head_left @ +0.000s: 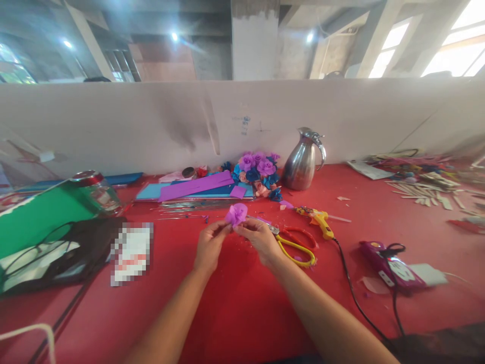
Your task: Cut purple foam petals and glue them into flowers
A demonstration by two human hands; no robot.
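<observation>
A purple paper flower (237,214) is held up over the red table, pinched at its base from both sides. My left hand (212,240) closes thumb and fingers on its left side. My right hand (259,237) grips the base from the right. Just beyond the right hand lie scissors (303,259) with one yellow and one red handle. Farther back is a heap of finished purple, blue and pink paper flowers (259,172). Strips of purple paper (197,186) rest on blue sheets, with thin wires (189,206) in front of them.
A yellow glue gun (322,225) lies to the right, its black cord running toward me. Behind it stands a steel jug (301,162). A purple power strip (394,268) is at the right, wooden sticks (428,189) at the far right. A glass jar (96,192) stands at the left.
</observation>
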